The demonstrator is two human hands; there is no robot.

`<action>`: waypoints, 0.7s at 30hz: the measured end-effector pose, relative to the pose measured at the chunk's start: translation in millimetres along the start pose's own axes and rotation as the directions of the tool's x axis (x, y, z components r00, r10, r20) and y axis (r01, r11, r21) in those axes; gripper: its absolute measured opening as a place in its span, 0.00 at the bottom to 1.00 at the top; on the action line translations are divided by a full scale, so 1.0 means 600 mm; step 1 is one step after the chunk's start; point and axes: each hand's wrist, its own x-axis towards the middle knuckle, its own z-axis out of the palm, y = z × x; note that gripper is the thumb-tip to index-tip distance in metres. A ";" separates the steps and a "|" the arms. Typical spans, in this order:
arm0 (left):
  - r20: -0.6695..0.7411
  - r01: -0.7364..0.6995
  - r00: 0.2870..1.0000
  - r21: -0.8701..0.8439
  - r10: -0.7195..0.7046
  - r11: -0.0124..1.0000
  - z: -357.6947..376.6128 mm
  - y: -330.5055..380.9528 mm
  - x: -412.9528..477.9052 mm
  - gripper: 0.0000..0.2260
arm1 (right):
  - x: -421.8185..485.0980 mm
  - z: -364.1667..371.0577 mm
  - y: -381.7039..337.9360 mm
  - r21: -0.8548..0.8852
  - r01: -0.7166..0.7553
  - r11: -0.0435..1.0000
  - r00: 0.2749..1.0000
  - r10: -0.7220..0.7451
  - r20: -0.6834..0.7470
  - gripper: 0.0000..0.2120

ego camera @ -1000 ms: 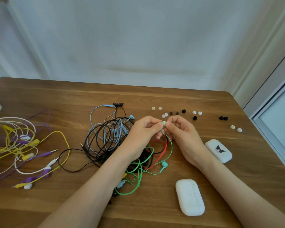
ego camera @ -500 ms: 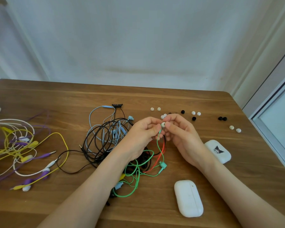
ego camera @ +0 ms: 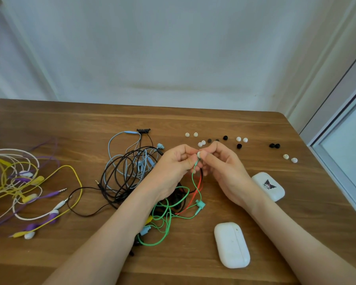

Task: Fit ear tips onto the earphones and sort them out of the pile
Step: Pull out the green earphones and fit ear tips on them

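My left hand [ego camera: 173, 167] pinches the green earbud at the top of the green earphone cable [ego camera: 194, 179], just above the table. My right hand [ego camera: 224, 167] pinches a white ear tip [ego camera: 199, 154] against that earbud. The green cable trails down to a tangled pile of black, blue and red earphones [ego camera: 132, 171] under my left forearm. Loose white ear tips [ego camera: 201, 143] and black ear tips [ego camera: 239, 146] lie scattered behind my hands. A sorted heap of yellow, purple and white earphones [ego camera: 23, 188] lies at the left.
A white earbud case [ego camera: 231, 244] lies at the front right. A second white case with a cartoon print [ego camera: 268, 186] sits by my right wrist. Further ear tips [ego camera: 274, 145] lie toward the table's right edge. A wall stands behind the wooden table [ego camera: 214, 124].
Both hands have lifted slightly with the green earbud. The white ear tip now shows between my fingertips, where a green tip showed a second ago.
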 end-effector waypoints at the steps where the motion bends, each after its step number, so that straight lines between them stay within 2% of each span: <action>1: 0.005 0.008 1.000 -0.018 -0.008 1.000 0.001 -0.001 0.000 0.07 | 0.000 0.000 0.000 0.009 0.001 1.000 1.000 -0.001 -0.001 0.05; 7: 0.073 0.064 0.996 -0.117 -0.056 0.991 0.004 0.008 0.001 0.07 | 0.003 -0.005 0.002 -0.012 0.027 1.000 0.999 -0.027 -0.025 0.08; 15: -0.018 0.072 0.997 -0.109 -0.075 0.991 -0.004 0.003 0.003 0.02 | 0.006 -0.013 0.004 -0.114 -0.013 0.993 0.998 0.005 -0.069 0.09; 21: -0.037 0.051 0.998 -0.092 -0.055 0.994 -0.007 0.003 0.002 0.06 | -0.002 -0.006 0.002 -0.151 0.033 0.988 0.998 -0.024 0.064 0.09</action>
